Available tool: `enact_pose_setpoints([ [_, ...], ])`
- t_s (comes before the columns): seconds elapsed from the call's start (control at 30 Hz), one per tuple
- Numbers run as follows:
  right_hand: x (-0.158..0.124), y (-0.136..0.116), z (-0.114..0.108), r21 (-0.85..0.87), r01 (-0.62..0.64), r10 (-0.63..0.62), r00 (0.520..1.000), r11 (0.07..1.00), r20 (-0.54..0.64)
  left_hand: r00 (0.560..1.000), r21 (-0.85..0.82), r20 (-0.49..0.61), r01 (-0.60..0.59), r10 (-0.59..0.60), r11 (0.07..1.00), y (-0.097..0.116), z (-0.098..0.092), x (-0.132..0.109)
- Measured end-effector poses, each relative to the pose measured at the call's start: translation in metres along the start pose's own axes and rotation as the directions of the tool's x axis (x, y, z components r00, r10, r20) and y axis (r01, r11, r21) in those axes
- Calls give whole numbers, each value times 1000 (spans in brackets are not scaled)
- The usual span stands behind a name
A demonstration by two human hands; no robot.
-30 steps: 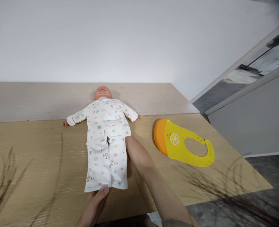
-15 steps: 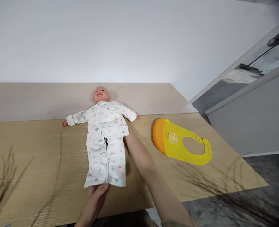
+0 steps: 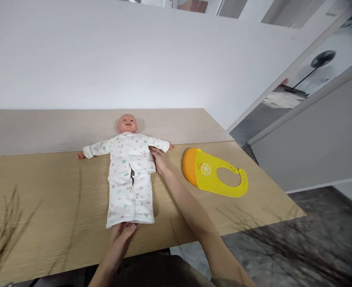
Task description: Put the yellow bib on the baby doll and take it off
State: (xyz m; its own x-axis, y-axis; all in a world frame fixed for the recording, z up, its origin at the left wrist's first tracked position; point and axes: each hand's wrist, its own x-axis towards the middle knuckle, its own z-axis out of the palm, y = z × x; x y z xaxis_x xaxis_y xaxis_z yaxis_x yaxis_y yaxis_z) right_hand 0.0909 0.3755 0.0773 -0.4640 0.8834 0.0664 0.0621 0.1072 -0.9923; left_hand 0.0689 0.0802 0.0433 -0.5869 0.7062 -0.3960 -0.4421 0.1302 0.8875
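Note:
A baby doll (image 3: 128, 124) lies face up on the table with its arms spread wide. It wears a white patterned top (image 3: 134, 153) and matching trousers (image 3: 131, 199), whose cuffs hide the feet. My left hand (image 3: 120, 235) is closed at the trouser cuffs, fingers under the legs and thumb on the near side. Against the doll's flank, just below its outstretched arm, my right hand (image 3: 158, 159) grips the side of the body; some of its fingers are hidden behind the top.
A yellow silicone bib (image 3: 213, 171) with an orange pocket lies to the right of my right forearm. A pale board (image 3: 38, 129) runs along the back of the wooden table (image 3: 50, 207), before a white wall. Past the table's right edge is grey floor.
My right hand, hidden under the top before, now shows at the doll's side below its arm. My left hand stays at the cuffs. The view has shifted somewhat.

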Motion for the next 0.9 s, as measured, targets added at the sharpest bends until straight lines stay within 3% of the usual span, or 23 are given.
enact_pose_setpoints([
  [0.07, -2, 19, 4, -1, -63, 63, 993, 998, -100, 1000, 106, 24, 0, -3, 994, 1, -1, 0],
  [0.17, -28, 43, -2, -82, 83, -89, 993, 993, -82, 999, 136, 43, -22, 16, 990, -5, 0, -3],
  [0.33, -86, 62, -22, -172, 175, -187, 981, 969, -53, 984, 73, 45, -174, 171, 982, -33, -2, -19],
  [0.47, -103, 66, -28, -217, 192, -217, 972, 957, -95, 940, 295, 92, -342, 330, 892, -44, -20, -27],
  [0.53, -102, 67, -28, -226, 193, -224, 967, 955, -119, 845, 451, 185, -526, 501, 721, -44, -32, -25],
  [0.6, -98, 69, -28, -231, 197, -231, 964, 953, -131, 662, 565, 318, -707, 679, 425, -42, -42, -21],
  [0.67, -95, 71, -28, -228, 201, -237, 961, 953, -142, 464, 609, 448, -784, 764, 119, -39, -47, -15],
  [0.73, -92, 74, -29, -215, 194, -229, 961, 957, -155, 348, 629, 533, -773, 771, -86, -36, -50, -8],
  [0.77, -92, 75, -30, -208, 182, -218, 962, 961, -164, 315, 639, 559, -753, 767, -158, -35, -51, -5],
  [0.83, -91, 78, -31, -193, 153, -188, 966, 969, -176, 295, 678, 591, -685, 751, -265, -34, -54, 2],
  [0.9, -91, 79, -33, -178, 129, -160, 971, 976, -177, 341, 716, 600, -633, 723, -296, -33, -62, 8],
])
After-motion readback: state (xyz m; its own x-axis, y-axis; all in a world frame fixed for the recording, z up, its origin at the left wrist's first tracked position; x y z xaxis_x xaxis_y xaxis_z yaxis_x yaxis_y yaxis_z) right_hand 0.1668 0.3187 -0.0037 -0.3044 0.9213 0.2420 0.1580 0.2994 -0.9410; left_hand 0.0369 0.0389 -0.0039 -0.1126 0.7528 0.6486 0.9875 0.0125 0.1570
